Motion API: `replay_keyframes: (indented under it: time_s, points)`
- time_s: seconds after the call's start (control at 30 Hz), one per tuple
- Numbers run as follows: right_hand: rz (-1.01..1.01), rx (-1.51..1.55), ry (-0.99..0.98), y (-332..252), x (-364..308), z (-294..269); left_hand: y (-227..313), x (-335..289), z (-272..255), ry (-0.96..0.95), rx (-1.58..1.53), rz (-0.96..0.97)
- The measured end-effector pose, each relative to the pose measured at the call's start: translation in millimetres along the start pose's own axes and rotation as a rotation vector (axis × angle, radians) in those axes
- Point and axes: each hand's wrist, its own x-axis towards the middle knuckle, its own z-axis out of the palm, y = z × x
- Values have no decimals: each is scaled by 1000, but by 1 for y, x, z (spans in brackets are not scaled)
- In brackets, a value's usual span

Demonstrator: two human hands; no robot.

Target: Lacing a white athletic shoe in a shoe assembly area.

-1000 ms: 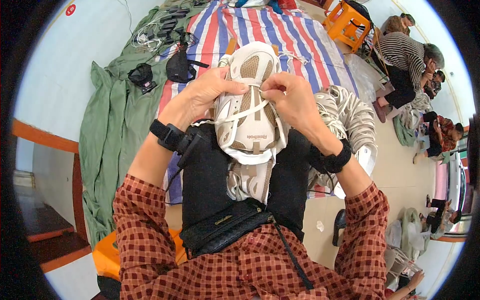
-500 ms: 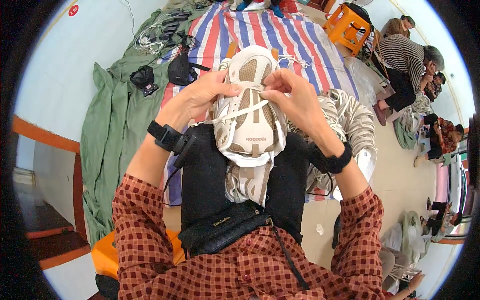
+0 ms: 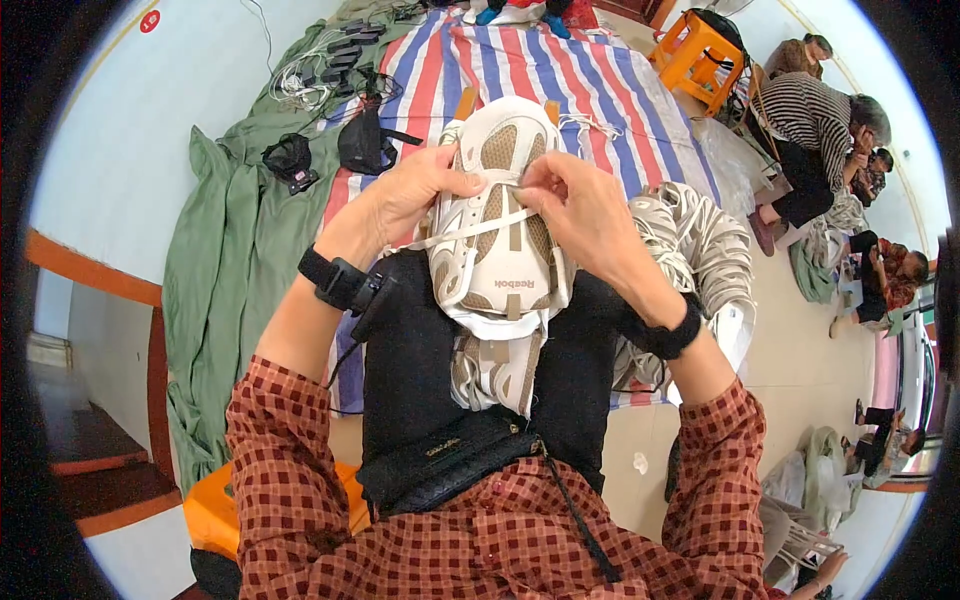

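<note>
A white and tan shoe upper (image 3: 520,262) lies in front of me with its rounded toe end pointing away and its tongue toward me. A flat white shoelace (image 3: 470,230) runs slantwise across it. My left hand (image 3: 408,198) grips the upper's left edge, thumb on top near the eyelets. With thumb and forefinger together, my right hand (image 3: 585,215) pinches the lace by the right-hand eyelets; the exact pinch point is partly hidden by the fingers. Another white and tan upper (image 3: 497,372) lies beneath, between my thighs.
A large heap of similar uppers (image 3: 715,240) sits to my right on a striped sheet (image 3: 610,120). Black pouches (image 3: 365,142) and cables (image 3: 300,80) rest at the far left on green cloth (image 3: 225,260). An orange stool (image 3: 695,60) and several seated people are on the right.
My right hand has shifted slightly, its fingers curling more over the lace at the right eyelets. The left hand keeps its hold, and the upper has barely moved.
</note>
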Motion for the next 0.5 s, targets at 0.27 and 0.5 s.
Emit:
replay_keyframes:
  time_s: [0.27, 0.5]
  points:
    - [-39, -94, 10, 4, -4, 14, -1, -3, 0, -12, -22, -9]
    - [22, -83, 38, 2, -5, 4, 0, 2, -3, 36, 25, -56]
